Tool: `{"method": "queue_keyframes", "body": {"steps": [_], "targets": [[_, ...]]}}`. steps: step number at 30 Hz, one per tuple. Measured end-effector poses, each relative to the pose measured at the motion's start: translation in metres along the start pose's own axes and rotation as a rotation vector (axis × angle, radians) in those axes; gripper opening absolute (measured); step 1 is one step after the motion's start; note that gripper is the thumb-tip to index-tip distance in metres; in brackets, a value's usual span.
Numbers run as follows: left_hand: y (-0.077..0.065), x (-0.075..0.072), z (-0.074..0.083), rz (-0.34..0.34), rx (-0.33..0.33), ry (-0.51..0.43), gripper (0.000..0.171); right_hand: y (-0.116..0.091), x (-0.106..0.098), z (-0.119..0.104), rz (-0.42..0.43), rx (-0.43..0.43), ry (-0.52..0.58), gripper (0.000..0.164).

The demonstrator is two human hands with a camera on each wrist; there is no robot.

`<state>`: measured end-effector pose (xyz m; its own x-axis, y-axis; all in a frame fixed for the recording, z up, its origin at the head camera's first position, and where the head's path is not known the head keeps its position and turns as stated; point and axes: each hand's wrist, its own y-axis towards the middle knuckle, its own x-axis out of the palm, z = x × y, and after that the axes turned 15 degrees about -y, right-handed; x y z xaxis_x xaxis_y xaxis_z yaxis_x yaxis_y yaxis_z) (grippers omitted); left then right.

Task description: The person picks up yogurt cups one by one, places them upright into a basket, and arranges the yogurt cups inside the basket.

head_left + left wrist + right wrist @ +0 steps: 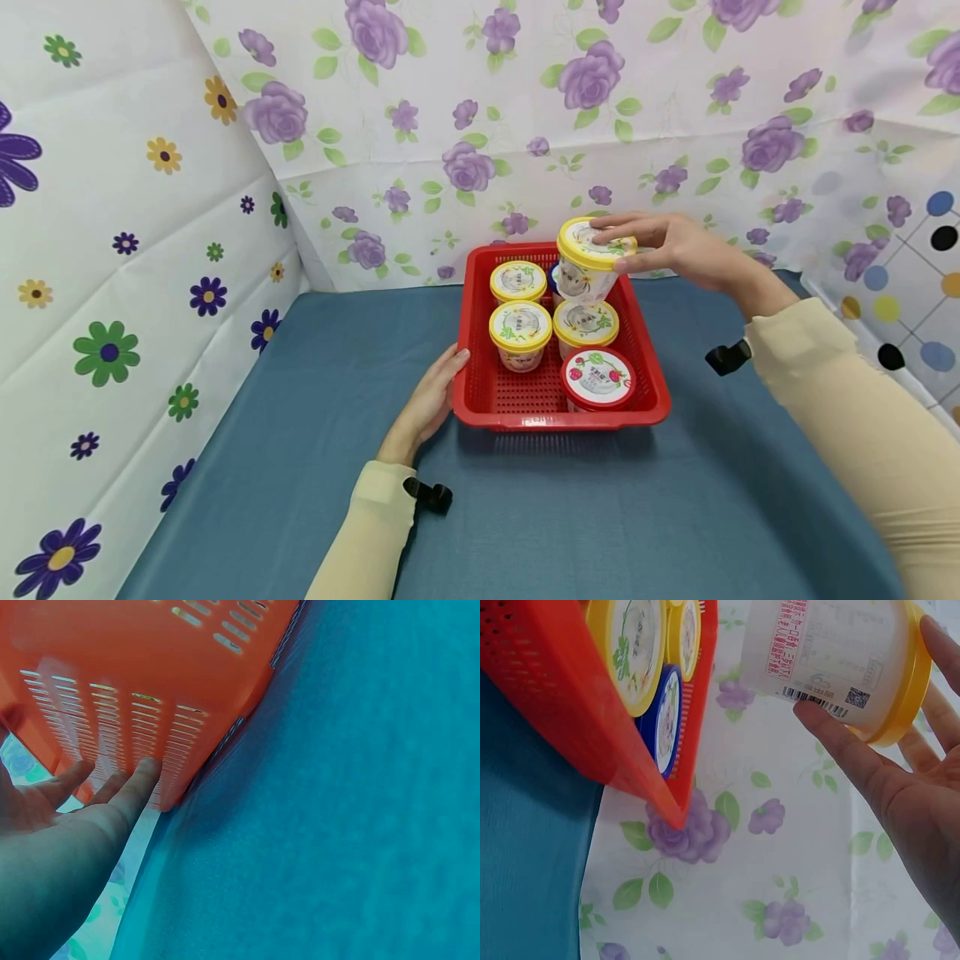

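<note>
My right hand [667, 242] grips a yellow-lidded tub [585, 271], raised over the back right of a red plastic basket [461, 408]. In the right wrist view the tub [832, 656] is tilted, its barcode side showing, with the thumb along its wall and fingers at the lid. My left hand [431, 396] holds the basket's left side, thumb at the rim; in the left wrist view its straight fingers [135, 791] lie against the slotted wall. Inside the basket are more yellow-lidded tubs [521, 325], a red-lidded tub [597, 377] and a blue-lidded tub [664, 724], mostly hidden in the head view.
The basket stands on a blue cloth-covered table [525, 517], close to the back wall covering with purple flowers [420, 192]. A flower-print sheet [150, 275] borders the left side, and a dotted sheet [918, 292] the right.
</note>
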<state>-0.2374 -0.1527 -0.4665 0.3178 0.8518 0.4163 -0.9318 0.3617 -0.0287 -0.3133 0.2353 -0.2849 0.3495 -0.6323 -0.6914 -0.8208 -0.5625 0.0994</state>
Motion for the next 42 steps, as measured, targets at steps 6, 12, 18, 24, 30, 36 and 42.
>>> {"method": "queue_keyframes", "body": {"steps": [6, 12, 18, 24, 30, 36, 42], "targets": [[0.000, -0.001, 0.000, 0.003, -0.001, 0.009, 0.055, 0.006, 0.005, -0.004, -0.060, -0.023, -0.032, 0.044], [0.000, -0.001, 0.000, 0.003, 0.002, 0.008, 0.055, 0.012, 0.013, -0.010, -0.125, -0.070, -0.013, 0.045], [-0.001, -0.001, 0.000, 0.001, 0.003, 0.005, 0.055, 0.019, 0.025, -0.018, -0.214, -0.129, -0.010, 0.045], [-0.003, 0.000, 0.000, -0.001, 0.002, 0.007, 0.055, 0.025, 0.041, -0.022, -0.306, -0.204, -0.041, 0.043], [-0.002, 0.001, 0.000, -0.006, 0.002, -0.015, 0.054, 0.028, 0.054, -0.028, -0.360, -0.227, -0.009, 0.045], [-0.002, 0.001, 0.001, -0.007, -0.003, -0.018, 0.052, 0.031, 0.068, -0.028, -0.427, -0.237, 0.037, 0.045], [-0.002, 0.002, 0.001, 0.009, -0.010, -0.014, 0.050, 0.032, 0.079, -0.027, -0.474, -0.259, 0.029, 0.047]]}}
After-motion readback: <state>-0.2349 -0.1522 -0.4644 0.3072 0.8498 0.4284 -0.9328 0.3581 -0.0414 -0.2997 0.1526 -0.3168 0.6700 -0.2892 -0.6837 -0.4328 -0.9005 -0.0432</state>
